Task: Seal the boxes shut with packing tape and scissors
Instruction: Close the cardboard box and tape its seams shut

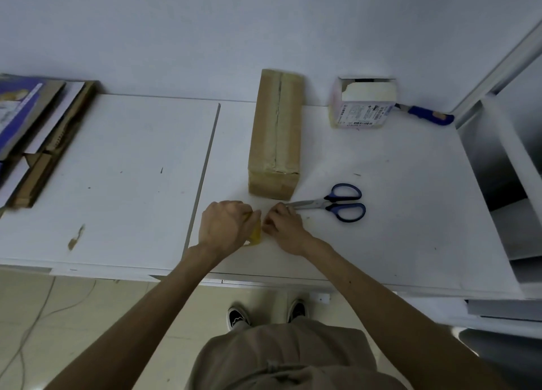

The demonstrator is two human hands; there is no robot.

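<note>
A long brown cardboard box (275, 131) lies on the white table (117, 169), taped along its top seam. Just in front of it my left hand (224, 227) grips a yellowish roll of packing tape (255, 235), mostly hidden under the fingers. My right hand (283, 224) pinches at the roll's right side, fingers curled at the tape's edge. Blue-handled scissors (337, 203) lie flat right of my right hand, blades pointing at it.
A small open white box (362, 105) stands at the back right with a blue-handled utility knife (428, 114) beside it. Flattened cardboard and a booklet (35, 131) are stacked at the left edge. White shelving (504, 155) borders the right side.
</note>
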